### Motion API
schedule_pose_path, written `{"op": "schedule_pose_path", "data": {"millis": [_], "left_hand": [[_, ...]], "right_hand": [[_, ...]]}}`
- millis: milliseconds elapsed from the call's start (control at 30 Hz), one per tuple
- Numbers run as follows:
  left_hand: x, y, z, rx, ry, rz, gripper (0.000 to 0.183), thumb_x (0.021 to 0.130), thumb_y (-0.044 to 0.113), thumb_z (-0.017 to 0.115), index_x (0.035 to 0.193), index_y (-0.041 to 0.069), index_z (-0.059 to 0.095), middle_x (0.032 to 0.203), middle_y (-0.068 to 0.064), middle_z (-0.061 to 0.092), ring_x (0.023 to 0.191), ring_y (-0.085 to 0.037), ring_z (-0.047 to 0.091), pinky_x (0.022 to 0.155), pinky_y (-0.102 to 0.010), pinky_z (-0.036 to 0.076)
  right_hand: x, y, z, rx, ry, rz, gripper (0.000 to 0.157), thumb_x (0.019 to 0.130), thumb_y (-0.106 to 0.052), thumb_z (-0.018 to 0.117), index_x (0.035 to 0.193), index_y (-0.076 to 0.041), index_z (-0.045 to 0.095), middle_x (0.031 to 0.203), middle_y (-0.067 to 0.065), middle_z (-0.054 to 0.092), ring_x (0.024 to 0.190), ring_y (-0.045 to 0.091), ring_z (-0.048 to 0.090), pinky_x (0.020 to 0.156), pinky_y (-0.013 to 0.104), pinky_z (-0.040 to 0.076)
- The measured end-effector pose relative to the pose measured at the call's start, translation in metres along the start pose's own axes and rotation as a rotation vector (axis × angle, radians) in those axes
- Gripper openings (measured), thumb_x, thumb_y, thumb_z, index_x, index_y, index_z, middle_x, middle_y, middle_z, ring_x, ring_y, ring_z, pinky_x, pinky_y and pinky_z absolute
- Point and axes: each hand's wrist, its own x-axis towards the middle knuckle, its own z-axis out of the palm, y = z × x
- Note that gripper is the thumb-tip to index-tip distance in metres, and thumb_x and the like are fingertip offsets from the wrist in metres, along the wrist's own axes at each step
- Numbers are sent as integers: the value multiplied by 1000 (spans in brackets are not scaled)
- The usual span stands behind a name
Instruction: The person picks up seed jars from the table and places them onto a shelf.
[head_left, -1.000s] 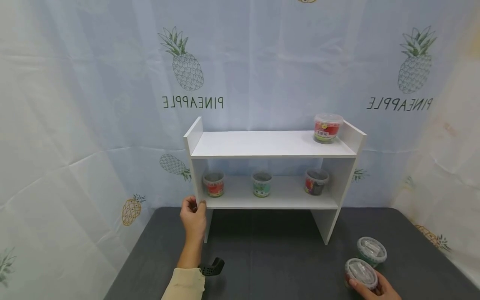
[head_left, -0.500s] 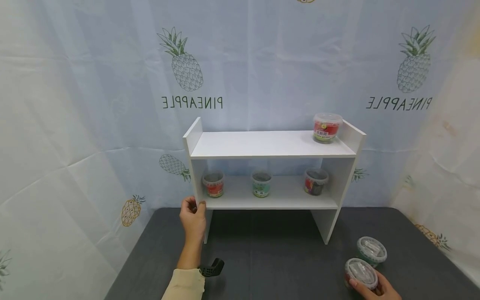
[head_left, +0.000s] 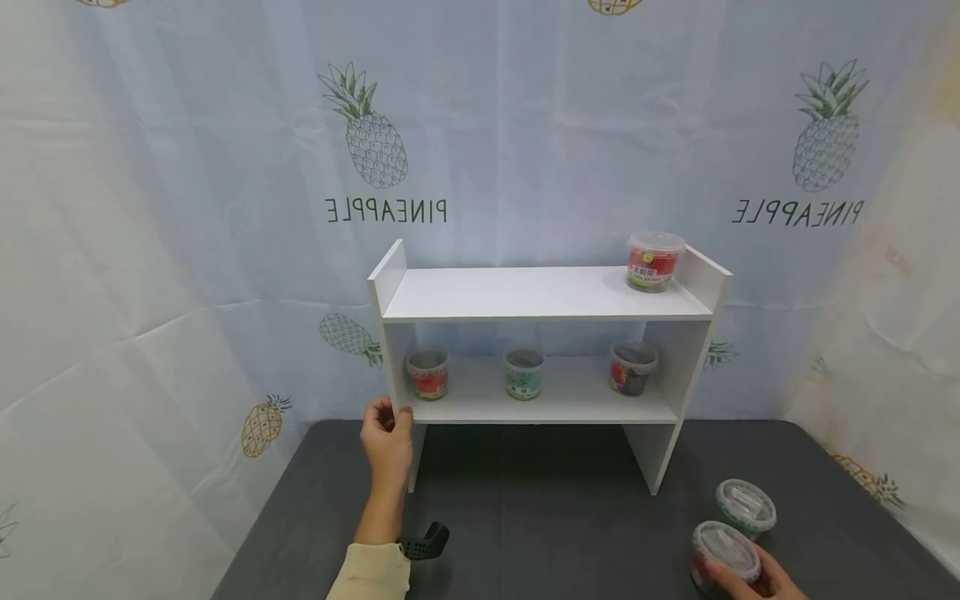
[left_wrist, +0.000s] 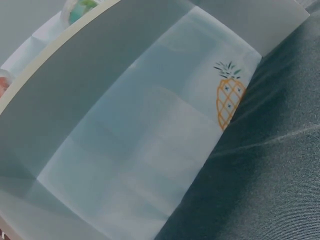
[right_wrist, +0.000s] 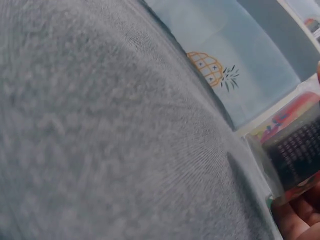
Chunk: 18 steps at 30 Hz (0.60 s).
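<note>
In the head view my left hand [head_left: 387, 437] grips the front edge of the left side panel of a white two-tier shelf [head_left: 480, 292]. My right hand [head_left: 768, 579], at the lower right and partly cut off, holds a small clear-lidded plastic tub [head_left: 726, 550] by its side. That tub's red and yellow wrapper and dark printed label [right_wrist: 295, 150] show in the right wrist view, with fingers around it. Just behind it a green-wrapped lidded tub [head_left: 746, 506] stands on the dark table. The left hand itself is not visible in the left wrist view.
A red-labelled tub [head_left: 655, 262] stands at the right end of the top board. Along the lower board are a red tub [head_left: 429, 375], a green tub [head_left: 523, 373] and a red-and-dark tub [head_left: 632, 369]. Pineapple-print cloth [head_left: 525, 125] hangs behind the dark table [head_left: 540, 517].
The head view has tilted up a little, so everything sits slightly lower. The left hand keeps its hold on the shelf; the held tub and right hand have barely moved.
</note>
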Motion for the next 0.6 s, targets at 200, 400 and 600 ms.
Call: {"op": "schedule_pose_path", "data": {"millis": [200,400,600], "left_hand": [[0,-1,-1,1,-1,-7,14,86,-8,60,95,-8,50,87,-3,49,73,-11,47,62,-19,43],[1,-2,-2,2,-7,-13,13,86,-8,60,94,-5,51,87,-2,50,73,-10,49,62,-19,44],[1,-1,-1,-10,-2,-14,14,85,-9,60,93,-1,51,87,-1,51,74,-10,50,63,-19,46]], "right_hand": [[-3,-8,2,28,51,-24,108,77,-56,78,149,9,29,99,13,69,74,8,64,65,32,55],[-7,-15,1,117,112,-11,104,76,-47,83,150,4,32,94,2,68,68,1,62,61,29,55],[-22,-45,-4,-8,108,-59,93,84,-51,73,149,4,35,97,11,71,66,-6,57,59,24,51]]}}
